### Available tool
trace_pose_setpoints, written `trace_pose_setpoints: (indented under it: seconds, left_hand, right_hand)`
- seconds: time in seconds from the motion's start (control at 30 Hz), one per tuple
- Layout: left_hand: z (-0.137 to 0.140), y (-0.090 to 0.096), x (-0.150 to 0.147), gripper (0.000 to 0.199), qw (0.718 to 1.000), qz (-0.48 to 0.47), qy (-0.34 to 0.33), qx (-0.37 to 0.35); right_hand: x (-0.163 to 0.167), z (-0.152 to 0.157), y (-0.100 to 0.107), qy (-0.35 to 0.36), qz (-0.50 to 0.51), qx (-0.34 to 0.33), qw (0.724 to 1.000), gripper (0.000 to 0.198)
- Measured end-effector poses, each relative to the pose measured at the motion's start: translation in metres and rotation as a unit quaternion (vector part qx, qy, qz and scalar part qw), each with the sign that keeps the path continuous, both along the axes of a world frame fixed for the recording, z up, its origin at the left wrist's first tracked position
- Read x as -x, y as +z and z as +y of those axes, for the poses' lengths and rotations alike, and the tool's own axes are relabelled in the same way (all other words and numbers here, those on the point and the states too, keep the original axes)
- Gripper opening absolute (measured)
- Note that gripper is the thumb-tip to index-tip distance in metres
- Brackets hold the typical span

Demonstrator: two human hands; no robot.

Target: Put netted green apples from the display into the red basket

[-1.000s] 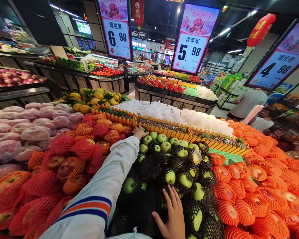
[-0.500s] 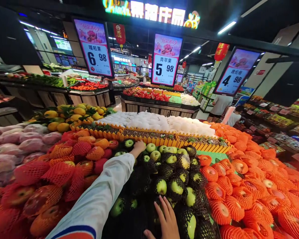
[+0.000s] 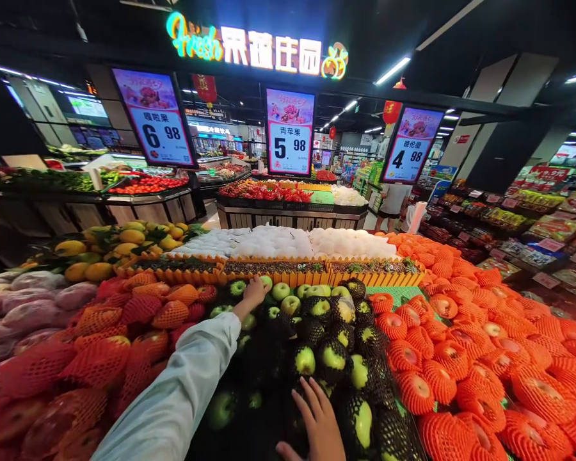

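My left hand (image 3: 253,296) stretches to the back row of the green apples, its fingers curled round a bare green apple (image 3: 266,281). Part of that apple is hidden by the fingers. A sleeved forearm (image 3: 177,378) crosses the pile behind it. Lower down, my right hand (image 3: 319,419) is open with fingers spread, over the front of the pile. Close to its fingertips sits a green apple in black foam netting (image 3: 304,360). Several more netted apples (image 3: 362,419) lie to its right, while bare ones (image 3: 281,292) line the back.
Red and orange netted fruit (image 3: 141,307) is heaped on the left, orange netted fruit (image 3: 415,384) on the right. A yellow picket-style divider (image 3: 278,274) runs behind the apples, with white-wrapped fruit (image 3: 273,242) beyond. Price screens (image 3: 290,131) hang above.
The whole view has tilted up and swung slightly right. My left hand stays at the back row, and more of the apple at its fingers shows. My right hand has hardly moved.
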State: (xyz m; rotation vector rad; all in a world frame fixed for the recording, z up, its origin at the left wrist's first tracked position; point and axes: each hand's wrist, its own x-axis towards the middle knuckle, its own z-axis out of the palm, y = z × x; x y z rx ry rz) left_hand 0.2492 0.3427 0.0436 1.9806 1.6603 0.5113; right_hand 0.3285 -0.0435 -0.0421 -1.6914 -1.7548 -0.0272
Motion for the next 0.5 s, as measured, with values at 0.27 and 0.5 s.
trace_pose_setpoints:
  seconds: [0.27,0.5]
  left_hand:
    - [-0.060,0.066,0.046,0.040,0.929,-0.362,0.001,0.076]
    - [-0.187,0.086,0.127,0.042,0.774,-0.607,0.015,0.179]
  right_hand:
    - [0.002,-0.006,0.034,0.002,-0.008,0.035,0.999,0.068]
    - [0.002,0.001,0.042,0.013,0.026,0.014,0.999,0.068]
